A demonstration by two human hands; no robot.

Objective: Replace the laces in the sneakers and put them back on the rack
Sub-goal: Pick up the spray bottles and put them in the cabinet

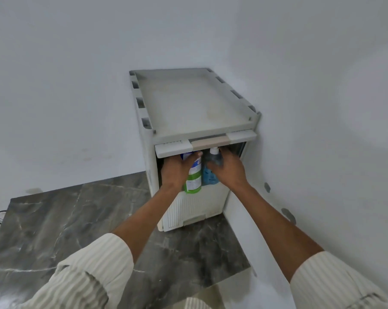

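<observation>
Two grips: our left hand [177, 172] holds the green bottle [194, 180], right hand [228, 172] the spray bottle [213, 158]; yanking might topple both.

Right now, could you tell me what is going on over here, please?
A person reaches both hands into the open top compartment of a white plastic cabinet in the corner. The left hand holds a green-and-white bottle; the right hand holds a dark bottle with a white cap. A blue item lies below it. No sneakers or laces show.
</observation>
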